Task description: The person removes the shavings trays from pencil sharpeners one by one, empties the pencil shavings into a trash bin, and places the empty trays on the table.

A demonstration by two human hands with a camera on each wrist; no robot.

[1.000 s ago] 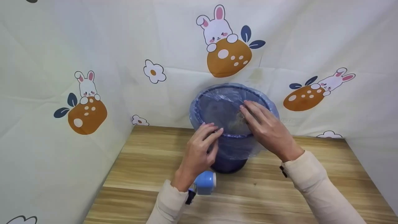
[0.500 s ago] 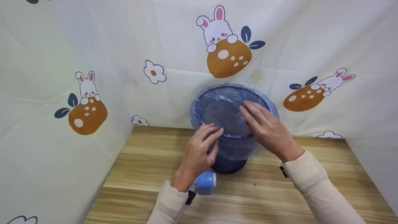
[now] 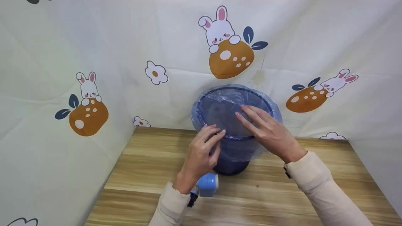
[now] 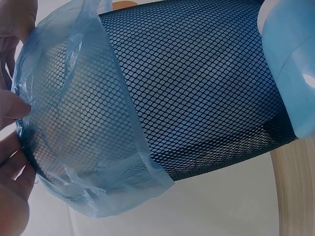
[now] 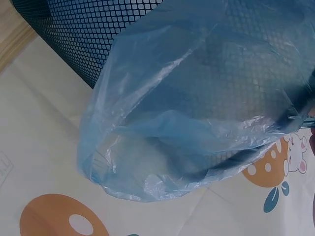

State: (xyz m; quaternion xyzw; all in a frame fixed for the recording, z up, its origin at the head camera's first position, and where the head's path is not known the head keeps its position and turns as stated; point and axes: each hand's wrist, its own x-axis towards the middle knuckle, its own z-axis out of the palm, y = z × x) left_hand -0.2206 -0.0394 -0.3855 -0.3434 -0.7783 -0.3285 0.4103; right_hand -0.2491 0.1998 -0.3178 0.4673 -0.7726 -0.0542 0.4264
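A dark mesh trash can (image 3: pixel 230 169) stands upright on the table against the back cloth. A thin translucent blue trash bag (image 3: pixel 240 150) lines it and is folded outward over the rim. In the left wrist view the bag (image 4: pixel 101 118) hangs down the upper part of the mesh. My left hand (image 3: pixel 202 150) grips the lined rim at the front left, its fingertips over the edge and its thumb outside. At the right side, my right hand (image 3: pixel 271 135) reaches over the rim with its fingers extended across the opening; its thumb is hidden in the head view.
A light blue object with a white end (image 3: pixel 208 185) lies on the wooden table (image 3: pixel 257 201) by the can's base, close below my left wrist. Cream cloth walls (image 3: pixel 176 97) printed with rabbits and flowers surround the table at the back and sides.
My right hand's fingers have shifted slightly left and down over the opening. A pale crumpled patch beside them, visible one second ago, no longer shows. The left hand has stayed at the rim.
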